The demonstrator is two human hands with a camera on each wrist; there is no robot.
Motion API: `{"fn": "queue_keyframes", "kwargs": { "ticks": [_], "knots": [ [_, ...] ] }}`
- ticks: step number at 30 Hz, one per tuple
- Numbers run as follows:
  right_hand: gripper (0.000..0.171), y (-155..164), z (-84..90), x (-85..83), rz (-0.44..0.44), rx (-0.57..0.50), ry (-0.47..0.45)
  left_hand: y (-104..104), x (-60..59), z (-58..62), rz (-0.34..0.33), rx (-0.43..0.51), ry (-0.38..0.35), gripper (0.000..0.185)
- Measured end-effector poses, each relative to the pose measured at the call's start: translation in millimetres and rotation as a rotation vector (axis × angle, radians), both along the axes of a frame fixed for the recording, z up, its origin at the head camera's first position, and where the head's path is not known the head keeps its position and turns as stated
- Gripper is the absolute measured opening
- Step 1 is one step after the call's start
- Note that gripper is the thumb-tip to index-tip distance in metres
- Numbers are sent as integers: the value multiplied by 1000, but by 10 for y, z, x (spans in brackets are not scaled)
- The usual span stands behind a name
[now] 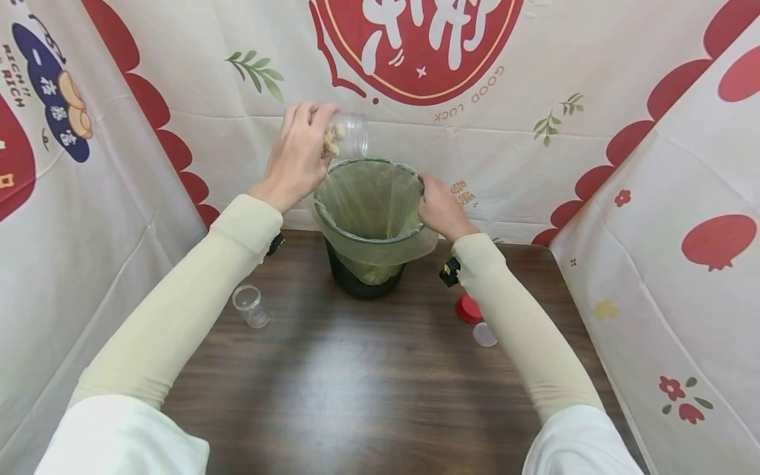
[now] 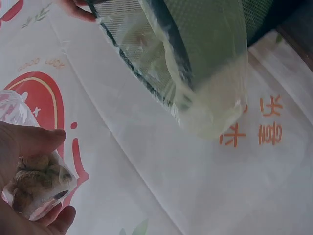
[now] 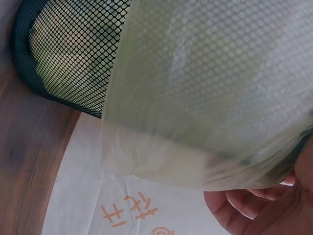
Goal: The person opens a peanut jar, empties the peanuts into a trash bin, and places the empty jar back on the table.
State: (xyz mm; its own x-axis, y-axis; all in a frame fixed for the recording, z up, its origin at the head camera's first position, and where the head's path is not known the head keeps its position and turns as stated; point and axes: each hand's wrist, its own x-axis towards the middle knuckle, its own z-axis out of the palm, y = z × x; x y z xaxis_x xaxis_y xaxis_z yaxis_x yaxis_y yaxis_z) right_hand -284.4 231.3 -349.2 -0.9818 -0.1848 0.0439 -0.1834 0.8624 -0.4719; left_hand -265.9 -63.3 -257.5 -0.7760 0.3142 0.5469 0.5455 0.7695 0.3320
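My left hand (image 1: 299, 155) grips a clear plastic jar (image 1: 358, 134) tipped on its side, its mouth facing right, just above the left rim of a waste bin. Tan, lumpy pieces (image 2: 36, 178) lie inside the jar, towards its bottom end. The dark mesh bin (image 3: 73, 49) stands upright, lined with a pale green plastic bag (image 1: 380, 252) folded over its rim. At the right side of that rim, my right hand (image 1: 442, 208) holds the edge, thumb on top and the other fingers mostly hidden beneath the bag.
A small clear plastic container (image 1: 252, 307) is on the brown wooden table (image 1: 338, 396) at left. Beside my right forearm lie a red lid (image 1: 469, 309) and a translucent white disc (image 1: 484, 335). Printed cloth (image 1: 202, 72) hangs behind the bin and along both sides.
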Motion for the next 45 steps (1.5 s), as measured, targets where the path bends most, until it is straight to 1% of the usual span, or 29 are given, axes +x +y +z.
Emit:
{"fn": "queue_keyframes", "kwargs": {
  "ticks": [3,7,10,18,24,31,36,42,45],
  "knots": [
    [59,0,-4,5,0,-3,1,7,-37,16,-14,-57,20,64],
    [59,-4,-9,4,0,-3,14,23,-80,-8,-28,-119,18,60],
    [58,-11,-12,2,2,-2,20,31,-102,-51,-37,-149,18,59],
    [59,-31,-20,-4,-8,5,18,46,-102,-178,-44,-270,81,54],
    [58,-42,-18,-4,-13,8,24,72,-111,-219,-47,-334,95,53],
    [58,-42,-28,-12,-10,19,46,107,-126,-240,-70,-399,137,52],
    [59,-45,-30,-9,-13,19,28,129,-129,-248,-74,-439,157,53],
    [58,-39,-14,10,-17,20,6,155,-130,-252,-83,-474,208,45],
    [58,-31,-13,16,-18,17,3,165,-127,-254,-84,-505,226,46]
  ]
}}
